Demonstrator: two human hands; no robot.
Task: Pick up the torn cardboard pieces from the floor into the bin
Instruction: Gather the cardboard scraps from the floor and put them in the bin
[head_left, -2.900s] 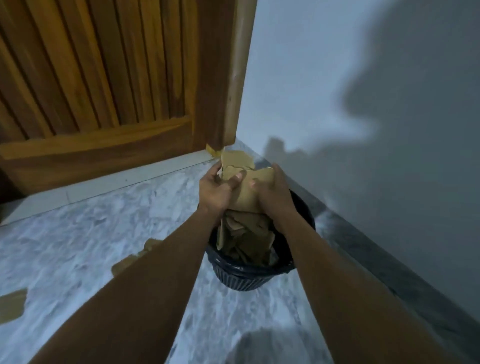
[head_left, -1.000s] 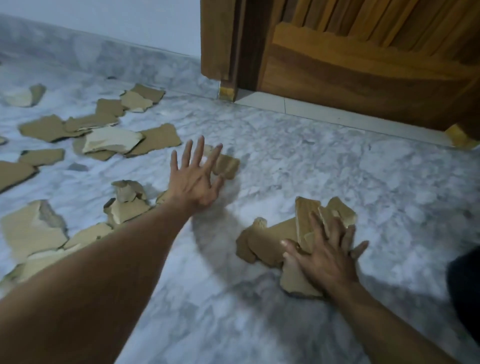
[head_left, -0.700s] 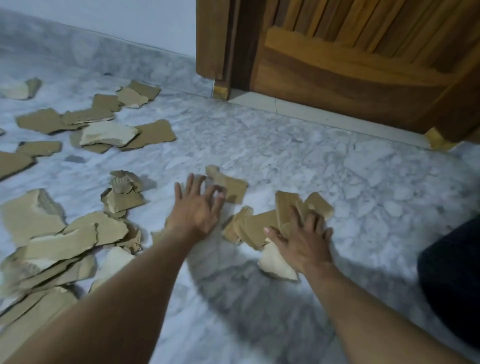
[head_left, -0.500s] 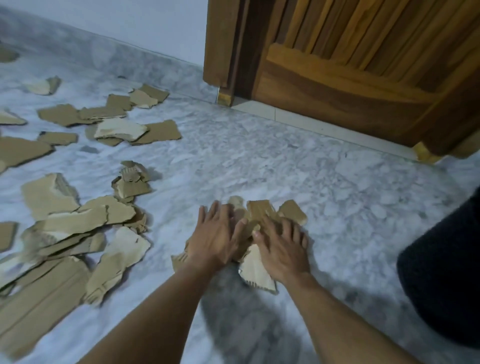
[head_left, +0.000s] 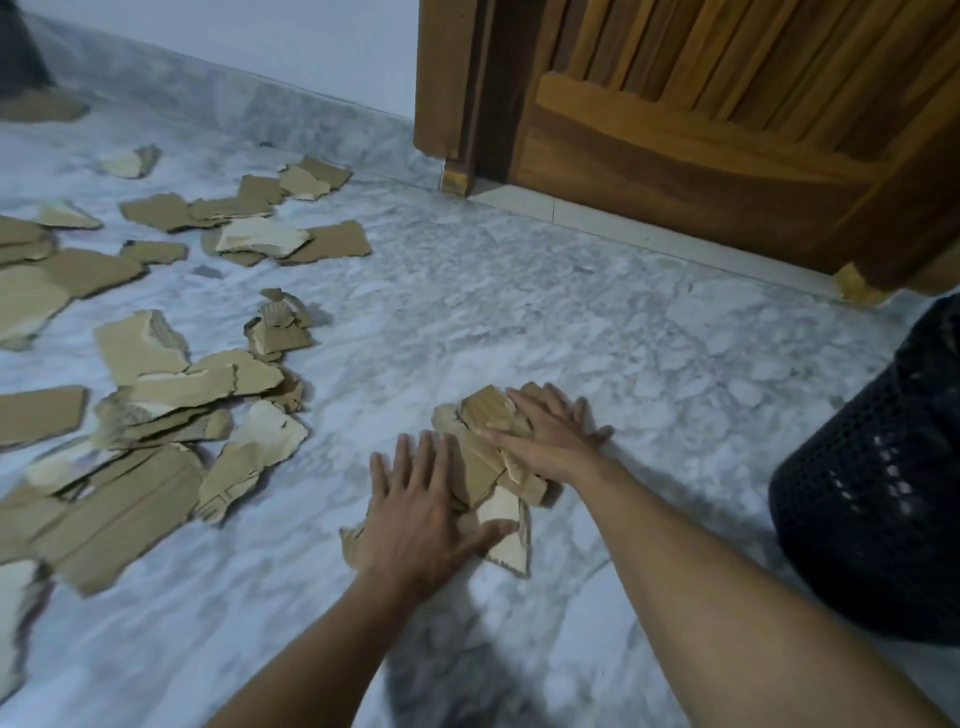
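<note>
A small heap of torn brown cardboard pieces (head_left: 480, 462) lies on the marble floor in front of me. My left hand (head_left: 415, 512) rests flat on its near left side, fingers spread, thumb across a pale piece. My right hand (head_left: 550, 439) lies flat on the heap's far right side, fingers also apart. Neither hand has lifted anything. The black perforated bin (head_left: 878, 499) stands at the right edge, close to my right forearm. Several more torn cardboard pieces (head_left: 156, 410) are scattered over the floor to the left.
A wooden door (head_left: 727, 119) and its frame close off the far side. A white wall with a marble skirting (head_left: 234, 98) runs along the back left. Bare marble floor (head_left: 597, 322) lies between the heap and the door.
After the earlier drop into the bin, my hands swept loose pieces inward and met on one heap. The heap has slid nearer to me, and the bin shows more at the right.
</note>
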